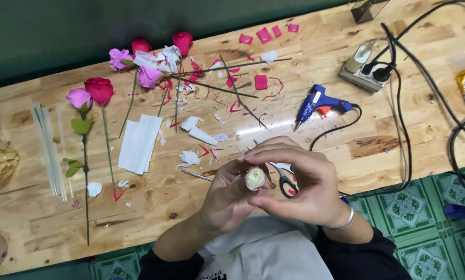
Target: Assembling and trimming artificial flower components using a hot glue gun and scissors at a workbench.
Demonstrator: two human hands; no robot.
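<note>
My left hand point(226, 196) and my right hand point(301, 181) meet over the near edge of the wooden table point(154, 207). Together they pinch a small cream rolled paper rosebud point(254, 178), seen end-on between the fingertips. A thin metal stem point(196, 175) sticks out to the left from under the left hand. Black-handled scissors point(284, 181) lie on the table partly hidden beneath my right hand. A silver bangle sits on my right wrist.
Finished pink and red paper roses point(98, 89) on green stems lie at the left and back. A white paper strip stack point(139, 143), clear glue sticks point(48, 150), a blue glue gun point(318, 101), a power strip point(364, 67) with black cables, and paper scraps cover the table.
</note>
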